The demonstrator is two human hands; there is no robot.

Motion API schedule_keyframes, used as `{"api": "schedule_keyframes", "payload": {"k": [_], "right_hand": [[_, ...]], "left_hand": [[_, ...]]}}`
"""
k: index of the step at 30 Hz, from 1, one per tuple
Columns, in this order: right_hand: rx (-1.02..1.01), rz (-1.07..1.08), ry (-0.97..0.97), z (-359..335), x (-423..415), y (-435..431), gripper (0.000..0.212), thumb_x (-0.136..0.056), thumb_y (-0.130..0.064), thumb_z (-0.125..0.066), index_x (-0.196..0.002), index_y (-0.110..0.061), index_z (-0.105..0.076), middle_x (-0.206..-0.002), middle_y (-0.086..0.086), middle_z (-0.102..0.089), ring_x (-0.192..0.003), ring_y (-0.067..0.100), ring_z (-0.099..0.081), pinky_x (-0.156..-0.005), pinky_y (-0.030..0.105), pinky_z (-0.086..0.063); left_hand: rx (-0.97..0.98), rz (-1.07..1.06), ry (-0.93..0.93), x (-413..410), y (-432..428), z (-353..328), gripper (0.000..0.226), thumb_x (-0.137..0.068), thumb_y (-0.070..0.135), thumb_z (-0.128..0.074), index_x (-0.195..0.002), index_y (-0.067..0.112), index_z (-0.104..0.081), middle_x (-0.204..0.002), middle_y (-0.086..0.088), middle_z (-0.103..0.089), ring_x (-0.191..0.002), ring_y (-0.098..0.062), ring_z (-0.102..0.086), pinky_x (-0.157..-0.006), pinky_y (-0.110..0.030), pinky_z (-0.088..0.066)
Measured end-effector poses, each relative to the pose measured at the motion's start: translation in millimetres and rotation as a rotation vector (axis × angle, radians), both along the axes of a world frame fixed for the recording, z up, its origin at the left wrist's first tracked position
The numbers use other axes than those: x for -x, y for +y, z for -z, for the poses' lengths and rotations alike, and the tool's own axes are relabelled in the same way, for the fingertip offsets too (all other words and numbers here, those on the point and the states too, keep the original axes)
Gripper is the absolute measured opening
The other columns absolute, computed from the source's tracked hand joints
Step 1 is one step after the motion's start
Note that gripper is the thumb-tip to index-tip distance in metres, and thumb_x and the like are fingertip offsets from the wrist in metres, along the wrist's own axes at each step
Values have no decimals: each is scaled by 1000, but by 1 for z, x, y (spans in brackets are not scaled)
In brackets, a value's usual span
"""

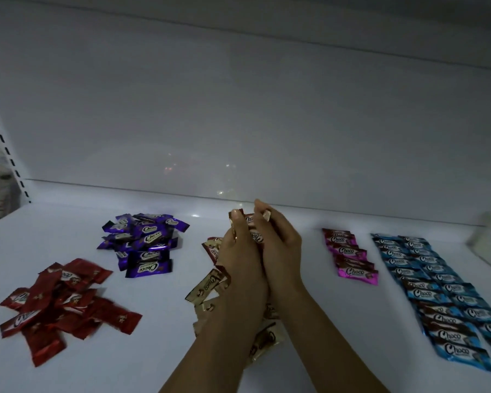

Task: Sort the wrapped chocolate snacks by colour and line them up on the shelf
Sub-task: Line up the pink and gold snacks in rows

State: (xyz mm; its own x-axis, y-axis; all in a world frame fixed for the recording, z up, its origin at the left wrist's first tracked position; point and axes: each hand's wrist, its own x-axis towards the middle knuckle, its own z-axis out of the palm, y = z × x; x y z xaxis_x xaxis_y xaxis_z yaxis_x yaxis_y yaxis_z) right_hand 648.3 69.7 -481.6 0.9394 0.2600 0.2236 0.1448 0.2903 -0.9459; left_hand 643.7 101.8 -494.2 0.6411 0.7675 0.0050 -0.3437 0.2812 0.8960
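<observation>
Head camera: my left hand (238, 251) and right hand (281, 245) press together above the loose cream pile (207, 285), squaring up a stack of cream snacks (251, 222) so it can go down as a tidy line beside the pink row (352, 256) and blue rows (437, 293). Both hands' fingers (260, 211) curl closed around that stack; its count I can't quite make out. Purple pile (145, 242) and red pile (60, 304) lie unlined on the shelf (153, 364).

Light is dim and bluish. Glints speckle the glossy back panel (224, 177). Edges bow, and the red wrappers (63, 304) look smeared.
</observation>
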Motion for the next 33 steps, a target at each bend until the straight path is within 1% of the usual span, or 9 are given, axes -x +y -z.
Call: {"api": "schedule_keyframes", "payload": {"k": [4, 7, 9, 13, 16, 19, 23, 29, 33], "right_hand": [[-137, 0, 182, 1, -10, -9, 14, -88, -22, -63, -96, -27, -74, -93, 1, -74, -84, 14, -71, -68, 25, -57], [-198, 33, 308, 4, -31, -17, 10, -87, -26, -65, -85, -25, -74, -81, -2, -74, -74, 12, -70, -56, 21, -53], [-80, 143, 279, 9, -51, -30, 13, -88, -20, -65, -100, -17, -69, -84, -1, -71, -72, 10, -67, -61, 21, -52], [480, 278, -22, 29, -92, -53, 21, -88, -10, -62, -109, -8, -61, -100, 13, -67, -78, 18, -66, -66, 21, -51], [1055, 285, -302, 35, -117, -58, 30, -89, -20, -59, -118, -11, -59, -117, 7, -62, -107, 22, -58, -78, 18, -36], [1365, 320, -457, 36, -120, -63, 47, -93, -34, -53, -135, -15, -45, -130, 8, -46, -118, 25, -48, -89, 32, -43], [1373, 293, -788, 51, -104, -68, 33, -96, -31, -41, -122, -17, -56, -117, 3, -58, -106, 22, -54, -84, 32, -42], [1514, 175, -807, 39, -111, -56, 36, -100, -28, -31, -121, -16, -57, -121, 4, -60, -111, 21, -54, -96, 33, -35], [677, 132, -396, 28, -79, -55, 38, -98, -45, -39, -84, -23, -66, -79, -10, -66, -78, 4, -62, -71, 14, -45]], "left_hand": [[72, -44, 6, -14, 3, 7, 42, -99, 46, -42, -82, 17, -67, -82, -5, -71, -84, -25, -69, -80, -41, -55], [52, -135, 25, -21, 5, 16, 46, -96, 45, -48, -69, 11, -61, -62, 1, -65, -63, -12, -64, -63, -33, -52], [-44, -185, 56, -20, 5, 19, 42, -96, 42, -50, -63, 17, -57, -50, 9, -55, -48, -2, -52, -52, -22, -44], [-229, -131, -44, -20, 7, 12, 36, -97, 32, -50, -65, 18, -58, -47, 11, -54, -45, 2, -50, -45, -10, -38], [-257, -74, -98, -19, 11, 11, 34, -97, 35, -48, -69, 22, -61, -51, 13, -59, -49, 1, -54, -49, -13, -43], [-188, -1, -77, -17, 12, 17, 39, -95, 41, -46, -62, 22, -57, -49, 10, -55, -50, -5, -53, -56, -23, -46], [6, 83, -68, -19, 14, 16, 44, -94, 47, -47, -64, 16, -56, -63, -8, -57, -62, -22, -56, -66, -36, -51], [314, 349, -108, -15, 20, 16, 54, -96, 56, -34, -95, 10, -62, -64, 1, -66, -45, -6, -54, -34, -15, -38], [262, 267, -78, -17, 22, 12, 50, -98, 54, -34, -96, 14, -64, -71, 0, -69, -50, -7, -57, -42, -17, -45]]}}
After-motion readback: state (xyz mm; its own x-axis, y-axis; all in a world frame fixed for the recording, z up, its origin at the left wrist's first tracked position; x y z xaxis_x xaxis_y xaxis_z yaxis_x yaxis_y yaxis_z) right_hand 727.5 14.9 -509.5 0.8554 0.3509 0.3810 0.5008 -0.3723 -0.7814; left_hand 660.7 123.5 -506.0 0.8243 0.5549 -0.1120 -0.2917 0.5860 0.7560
